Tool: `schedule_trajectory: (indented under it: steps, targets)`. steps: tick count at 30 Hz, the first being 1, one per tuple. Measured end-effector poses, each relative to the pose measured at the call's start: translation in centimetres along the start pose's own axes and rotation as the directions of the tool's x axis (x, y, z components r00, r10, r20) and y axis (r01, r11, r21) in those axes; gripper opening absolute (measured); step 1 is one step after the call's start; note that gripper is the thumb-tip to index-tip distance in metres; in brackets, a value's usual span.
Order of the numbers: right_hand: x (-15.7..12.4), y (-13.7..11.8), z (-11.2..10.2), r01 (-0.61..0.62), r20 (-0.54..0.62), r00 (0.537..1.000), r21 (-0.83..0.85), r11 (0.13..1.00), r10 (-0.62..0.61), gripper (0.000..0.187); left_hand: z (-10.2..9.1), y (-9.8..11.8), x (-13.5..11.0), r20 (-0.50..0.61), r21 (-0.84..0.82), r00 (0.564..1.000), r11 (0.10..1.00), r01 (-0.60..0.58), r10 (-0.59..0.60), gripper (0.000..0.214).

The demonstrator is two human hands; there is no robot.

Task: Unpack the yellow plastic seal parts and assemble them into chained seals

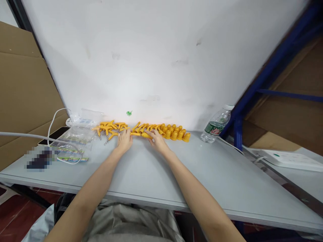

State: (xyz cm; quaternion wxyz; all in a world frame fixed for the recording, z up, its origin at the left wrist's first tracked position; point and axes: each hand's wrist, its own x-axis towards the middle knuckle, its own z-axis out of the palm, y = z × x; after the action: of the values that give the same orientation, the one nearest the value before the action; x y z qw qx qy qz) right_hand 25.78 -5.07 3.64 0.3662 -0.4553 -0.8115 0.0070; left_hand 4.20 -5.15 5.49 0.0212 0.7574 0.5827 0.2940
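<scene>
I have the left hand (124, 140) and right hand (158, 141) at small yellow parts (135, 134) on the table's (151, 171) far side, forked pieces (107, 128) left, cups (174, 135) right. Both grips are hidden; I can't tell their hold. I'd steady lightly, without nudging the cups.

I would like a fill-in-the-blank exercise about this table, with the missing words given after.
The bottle has a ____ cap.
The cups are between the right hand and the ____.
Nearer the branched pieces is the ____ hand.
The leaf-like mark on the board is ____.
Missing words: white; bottle; left; green.
</scene>
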Motion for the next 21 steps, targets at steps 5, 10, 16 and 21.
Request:
schedule_trajectory:
  steps: [5, 10, 16, 21]
  targets:
    - [0.1, -0.3, 0.0, -0.011, 0.034, 0.999, 0.082, 0.997, 0.009, 0.044, 0.9, -0.9, 0.2, -0.031, -0.103, 0.993, 0.988, -0.115, 0.113, 0.034]
    - [0.4, 0.5, -0.5, -0.165, 0.072, 0.986, 0.309, 0.937, 0.15, 0.057, 1.2, -2.3, 0.4, -0.049, -0.187, 0.987, 0.969, -0.162, 0.155, 0.038]
    - [0.6, -0.2, -2.0, -0.336, 0.193, 0.942, 0.604, 0.723, 0.276, 0.05, -0.2, -1.6, 0.3, 0.001, -0.146, 0.999, 0.988, -0.047, 0.048, 0.033]
    - [0.6, -2.6, -2.7, -0.446, 0.299, 0.895, 0.638, 0.628, 0.332, 0.057, -1.3, -0.5, -0.2, -0.064, -0.119, 0.998, 0.992, -0.03, 0.022, 0.028]
